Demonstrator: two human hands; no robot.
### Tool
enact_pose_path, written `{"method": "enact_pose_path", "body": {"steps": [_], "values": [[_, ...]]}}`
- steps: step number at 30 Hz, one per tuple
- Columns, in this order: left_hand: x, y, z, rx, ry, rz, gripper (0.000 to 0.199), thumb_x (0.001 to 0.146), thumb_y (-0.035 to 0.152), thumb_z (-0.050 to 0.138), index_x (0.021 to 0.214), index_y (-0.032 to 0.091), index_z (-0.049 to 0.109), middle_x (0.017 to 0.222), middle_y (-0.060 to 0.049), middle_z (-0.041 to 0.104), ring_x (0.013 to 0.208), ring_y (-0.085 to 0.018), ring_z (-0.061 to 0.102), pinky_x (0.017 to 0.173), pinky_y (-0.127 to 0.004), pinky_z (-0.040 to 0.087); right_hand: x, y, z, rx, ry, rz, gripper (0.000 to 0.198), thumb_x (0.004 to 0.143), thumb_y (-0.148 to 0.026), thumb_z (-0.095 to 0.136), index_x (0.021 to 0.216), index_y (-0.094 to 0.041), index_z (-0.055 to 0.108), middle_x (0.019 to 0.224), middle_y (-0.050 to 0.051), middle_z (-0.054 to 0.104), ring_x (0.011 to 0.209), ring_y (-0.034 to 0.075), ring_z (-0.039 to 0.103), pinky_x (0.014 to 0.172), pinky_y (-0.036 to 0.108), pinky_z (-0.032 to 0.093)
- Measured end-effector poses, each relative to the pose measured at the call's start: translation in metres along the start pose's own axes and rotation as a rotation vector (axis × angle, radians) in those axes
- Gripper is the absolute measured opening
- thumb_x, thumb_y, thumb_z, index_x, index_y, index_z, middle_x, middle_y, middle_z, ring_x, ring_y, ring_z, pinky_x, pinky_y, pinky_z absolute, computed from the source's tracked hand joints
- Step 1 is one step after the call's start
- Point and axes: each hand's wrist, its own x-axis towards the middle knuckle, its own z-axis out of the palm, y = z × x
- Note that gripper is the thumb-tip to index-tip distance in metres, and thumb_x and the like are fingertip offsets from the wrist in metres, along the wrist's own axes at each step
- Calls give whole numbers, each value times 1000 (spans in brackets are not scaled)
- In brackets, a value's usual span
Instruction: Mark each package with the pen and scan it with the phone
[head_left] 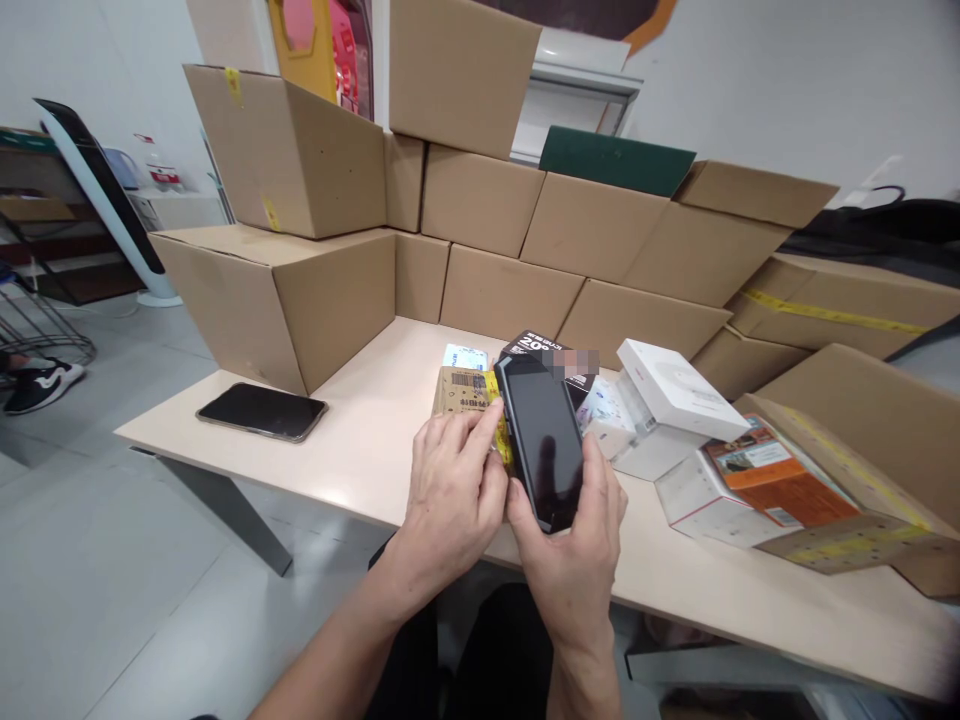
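Observation:
My right hand [574,540] grips the lower end of a black phone-like handheld device [546,430], thumb on one side and fingers on the other. Its dark screen faces up and shows a reflection. My left hand [457,480] is closed at the device's left edge, fingers curled and the index fingertip close to the side. What its fingers hold, if anything, is hidden. Just beyond that hand sits a small brown cardboard box [456,390] with a barcode label and yellow tape, partly covered by the fingers.
A dark smartphone [262,411] lies at the table's left end. Behind the device are a black box [529,345] and a white box [671,385]. An orange-and-white box [780,480] stands to the right. Stacked cardboard cartons [510,290] line the back of the table [360,450].

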Motion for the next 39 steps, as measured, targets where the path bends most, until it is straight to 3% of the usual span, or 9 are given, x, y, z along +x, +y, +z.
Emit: {"method": "enact_pose_path", "body": {"steps": [33, 36, 39], "values": [[0, 0, 2, 15, 15, 13, 55, 91, 14, 46, 145, 18, 42, 122, -10, 60, 114, -25, 51, 103, -43, 38, -1, -5, 0, 73, 17, 79, 85, 82, -38, 70, 154, -22, 28, 144, 17, 49, 133, 32, 47, 104, 55, 43], [-1, -1, 3, 33, 14, 23, 54, 92, 15, 46, 145, 15, 41, 123, -11, 59, 114, -26, 50, 104, -44, 38, -4, -1, -1, 146, 32, 142, 84, 81, -38, 71, 153, -22, 31, 144, 17, 49, 132, 31, 48, 105, 54, 44], [-2, -2, 3, 57, 19, 42, 46, 93, 14, 46, 139, 18, 49, 119, -11, 60, 113, -26, 50, 103, -45, 39, -10, 10, -8, 198, 74, 271, 87, 78, -42, 73, 152, -21, 33, 144, 17, 50, 131, 32, 50, 105, 54, 44]]}}
